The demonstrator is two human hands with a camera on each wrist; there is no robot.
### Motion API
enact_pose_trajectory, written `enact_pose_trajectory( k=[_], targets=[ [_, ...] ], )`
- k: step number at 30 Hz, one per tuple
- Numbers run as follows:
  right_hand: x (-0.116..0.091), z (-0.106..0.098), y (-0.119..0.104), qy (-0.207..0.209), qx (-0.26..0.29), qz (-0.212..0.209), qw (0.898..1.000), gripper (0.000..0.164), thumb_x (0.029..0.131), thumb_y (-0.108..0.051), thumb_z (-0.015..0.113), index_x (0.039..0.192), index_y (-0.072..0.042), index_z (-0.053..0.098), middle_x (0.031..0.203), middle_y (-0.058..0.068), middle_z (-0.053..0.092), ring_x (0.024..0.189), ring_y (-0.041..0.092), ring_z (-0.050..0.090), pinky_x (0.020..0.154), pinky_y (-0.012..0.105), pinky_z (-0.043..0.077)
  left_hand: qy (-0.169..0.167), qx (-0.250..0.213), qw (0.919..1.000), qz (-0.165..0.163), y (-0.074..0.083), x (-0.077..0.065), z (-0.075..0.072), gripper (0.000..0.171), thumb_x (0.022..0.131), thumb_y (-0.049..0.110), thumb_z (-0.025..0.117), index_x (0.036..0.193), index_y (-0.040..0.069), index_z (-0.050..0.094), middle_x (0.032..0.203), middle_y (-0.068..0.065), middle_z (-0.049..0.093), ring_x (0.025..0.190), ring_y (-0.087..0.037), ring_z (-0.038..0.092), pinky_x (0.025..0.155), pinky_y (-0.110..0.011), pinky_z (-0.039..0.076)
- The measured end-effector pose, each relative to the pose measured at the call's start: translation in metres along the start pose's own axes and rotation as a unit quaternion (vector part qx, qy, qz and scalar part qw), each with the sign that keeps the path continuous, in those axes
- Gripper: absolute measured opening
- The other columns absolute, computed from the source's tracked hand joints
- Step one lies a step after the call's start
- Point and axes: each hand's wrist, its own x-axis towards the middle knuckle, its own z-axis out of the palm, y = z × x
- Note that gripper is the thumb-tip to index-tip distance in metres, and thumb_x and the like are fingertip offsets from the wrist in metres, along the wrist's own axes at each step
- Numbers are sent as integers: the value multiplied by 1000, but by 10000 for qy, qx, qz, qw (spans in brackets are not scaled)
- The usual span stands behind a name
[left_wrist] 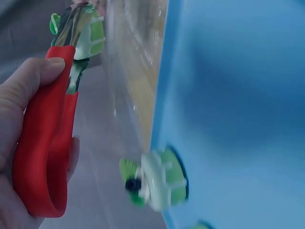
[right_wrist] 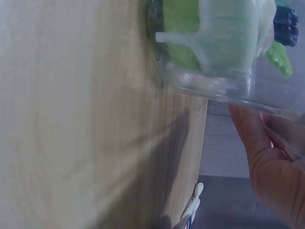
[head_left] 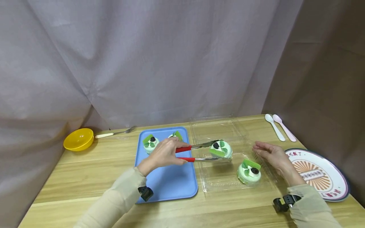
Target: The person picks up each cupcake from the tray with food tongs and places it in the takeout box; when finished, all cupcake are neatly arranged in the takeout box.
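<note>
My left hand [head_left: 168, 152] grips red-handled tongs [left_wrist: 45, 129]. Between the tongs' metal arms is a round green cake [head_left: 225, 149] with a dark berry and green leaf pieces on top, held over the open clear plastic box [head_left: 212, 182]. Inside that box, at the front right, sits a similar cake [head_left: 248, 172]. My right hand [head_left: 275, 160] is at the box's right side, fingers extended along its wall; whether they press on it is hard to tell. Left of the box lies a blue tray [head_left: 174, 190] bearing a cake [head_left: 150, 144] and another cake [head_left: 177, 135] partly hidden by my left hand.
The box's lid [head_left: 216, 129] lies folded back toward the curtain. A yellow bowl [head_left: 78, 140] and a fork [head_left: 105, 135] are at the far left. On the right are a white spoon [head_left: 275, 126], a pink spoon [head_left: 285, 128] and a patterned oval plate [head_left: 336, 171].
</note>
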Motion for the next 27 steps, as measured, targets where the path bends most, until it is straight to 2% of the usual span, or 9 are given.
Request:
enact_pose_trajectory(
  k=[2,4,7,8,11,17,22,27],
  targets=[
    [0,1,-1,25,-139,10,9999,53,97,-7,54,140,18,35,104,-22,68,87,-23,53,78,4,47,-108,17,9999,21,4,9,8,48,69,25,80,116,13,73,88,-2,68,71,-9,49,61,-19,37],
    [0,2,-2,38,-251,8,9997,52,97,-8,54,140,17,37,113,-6,72,87,-23,53,78,5,47,-174,108,9998,28,7,15,14,49,68,24,79,116,14,73,89,-1,69,70,-9,48,59,-19,37],
    [0,3,-3,44,-342,3,9994,52,97,-7,54,140,17,37,123,16,67,87,-22,53,78,5,47,-229,248,9994,31,10,21,21,49,68,23,80,116,14,73,92,-1,70,70,-8,49,57,-19,37],
    [0,3,-3,43,-346,5,9994,52,97,-7,54,140,18,37,124,20,65,87,-22,53,78,5,47,-256,267,9993,19,11,23,23,49,68,23,80,116,13,73,94,-2,71,71,-8,50,58,-20,38],
    [0,1,-2,39,-339,7,9994,52,97,-6,54,140,18,36,124,20,65,86,-22,54,78,5,47,-344,328,9988,-70,14,26,28,49,68,24,82,115,13,73,96,-2,71,74,-9,52,59,-20,38],
    [-1,0,0,27,-231,14,9997,53,97,-6,54,140,20,35,120,9,69,86,-21,55,78,5,47,-356,548,9976,-246,19,31,34,48,67,26,82,113,14,74,93,0,71,70,-8,48,58,-19,34],
    [0,0,-1,22,-241,36,9997,52,97,-5,53,140,19,35,121,10,69,86,-21,55,78,5,47,-454,568,9963,-454,25,35,36,49,67,29,85,113,16,75,89,1,68,70,-9,47,57,-20,34],
    [0,0,-1,-6,-115,32,9999,52,97,-5,53,140,18,35,114,-8,70,87,-21,55,78,5,47,-548,500,9954,-601,30,39,37,52,66,28,86,115,16,74,94,1,69,74,-9,53,60,-20,39]
  ],
)
